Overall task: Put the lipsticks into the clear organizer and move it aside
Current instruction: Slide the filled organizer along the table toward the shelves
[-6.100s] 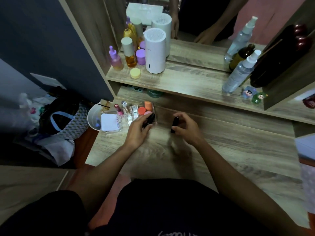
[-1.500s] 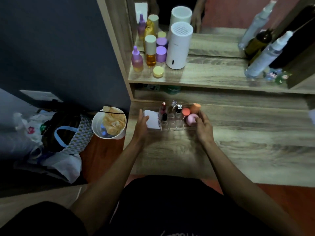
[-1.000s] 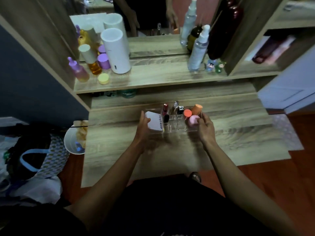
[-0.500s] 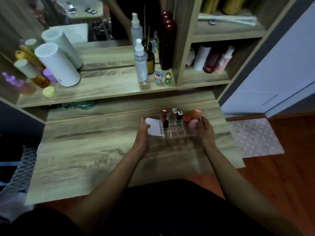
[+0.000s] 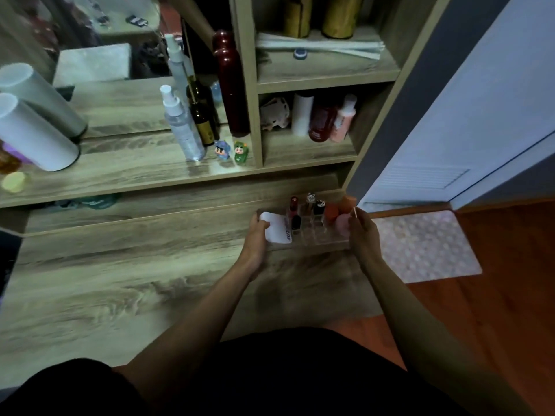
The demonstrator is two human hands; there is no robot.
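Note:
The clear organizer [image 5: 315,240] sits near the right end of the wooden desktop [image 5: 120,280], close to its right edge. Upright in its cells stand dark lipsticks [image 5: 295,222] and small bottles [image 5: 319,207]. A white compact [image 5: 277,231] fills its left side, orange and pink sponges [image 5: 339,214] its right. My left hand [image 5: 256,235] grips the organizer's left end and my right hand [image 5: 363,232] grips its right end.
A raised shelf [image 5: 135,169] behind holds a white cylinder [image 5: 33,133], spray bottles [image 5: 180,127], a dark red bottle [image 5: 231,85] and two small figurines [image 5: 232,150]. Side cubbies [image 5: 306,145] hold more bottles. A pale mat [image 5: 420,244] lies on the floor at the right.
With both hands on it, the organizer has travelled from the desk's left end to its right end. The view has swung right with it.

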